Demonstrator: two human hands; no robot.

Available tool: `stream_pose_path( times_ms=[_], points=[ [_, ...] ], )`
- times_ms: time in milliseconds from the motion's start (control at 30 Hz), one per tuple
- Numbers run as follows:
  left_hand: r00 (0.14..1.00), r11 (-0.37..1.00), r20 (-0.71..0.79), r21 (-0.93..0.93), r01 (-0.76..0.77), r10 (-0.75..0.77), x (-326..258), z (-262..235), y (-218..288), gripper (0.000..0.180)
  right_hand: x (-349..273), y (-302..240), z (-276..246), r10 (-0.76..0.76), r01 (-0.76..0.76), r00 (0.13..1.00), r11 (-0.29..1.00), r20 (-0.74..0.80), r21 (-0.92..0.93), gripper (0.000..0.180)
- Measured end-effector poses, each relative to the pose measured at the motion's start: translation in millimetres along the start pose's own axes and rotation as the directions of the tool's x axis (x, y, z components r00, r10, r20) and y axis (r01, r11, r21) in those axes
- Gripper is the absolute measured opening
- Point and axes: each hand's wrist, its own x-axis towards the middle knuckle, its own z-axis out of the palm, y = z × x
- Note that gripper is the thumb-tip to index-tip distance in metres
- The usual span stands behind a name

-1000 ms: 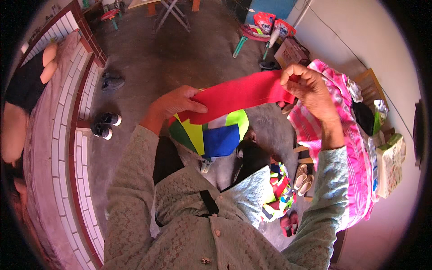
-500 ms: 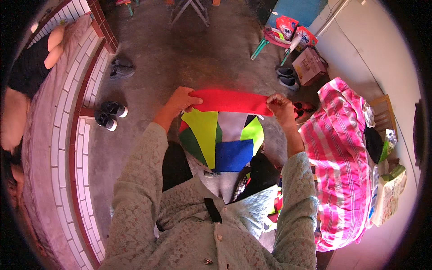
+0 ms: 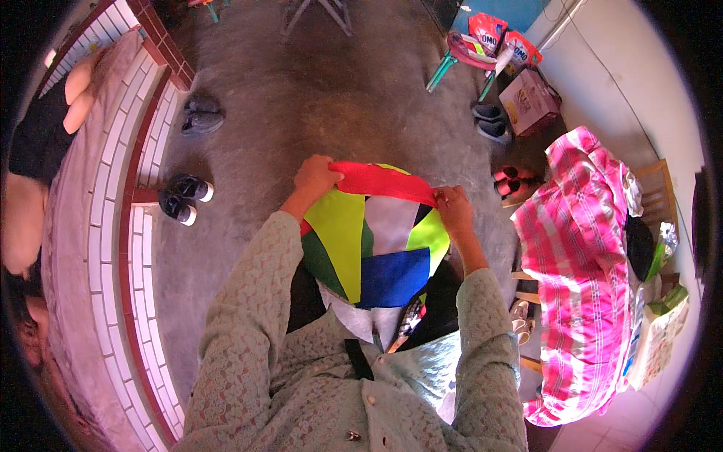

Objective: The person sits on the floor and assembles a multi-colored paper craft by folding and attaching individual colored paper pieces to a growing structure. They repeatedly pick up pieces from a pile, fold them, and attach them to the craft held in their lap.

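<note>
Grey floor (image 3: 252, 256) holds dark shoes (image 3: 178, 203); next, the left hand (image 3: 315, 179), fingers pinching a red strip (image 3: 384, 181) — across the far part of a multicoloured patchwork (image 3: 380, 230) — then the right hand (image 3: 455, 209), fingers pinching the strip's other end; then pink checked cloth (image 3: 576, 279).

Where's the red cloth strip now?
Just above centre in the head view, the red cloth strip spans from left hand to right hand, over the colourful patchwork.

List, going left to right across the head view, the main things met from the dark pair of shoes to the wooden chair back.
Dark white-soled shoes, left hand, red fabric strip, right hand, pink plaid cloth, wooden chair back.
</note>
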Motion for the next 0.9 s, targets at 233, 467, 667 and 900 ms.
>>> stream_pose_path(
  times_ms=[233,467,667,900],
  points=[
    [0.997,0.995,-0.075,-0.104,0.000,-0.008,8,5,-38,0.045,-24,-2,-26,0.069,-0.053,0.989,0.991,-0.130,0.122,0.015],
    [0.939,0.978,-0.291,0.152,-0.142,0.182,-29,-15,-20,0.043,-156,71,-130,0.295,-0.224,0.950,0.871,-0.101,0.437,0.018],
    [0.790,0.808,-0.201,0.269,-0.525,0.580,-107,-5,64,0.041,-336,134,-149,0.785,-0.419,0.611,0.427,-0.099,0.801,0.025],
    [0.666,0.602,-0.067,0.501,-0.621,0.743,-157,74,98,0.055,-510,145,-76,0.963,-0.433,0.205,-0.072,0.176,0.898,0.026]
  ],
)
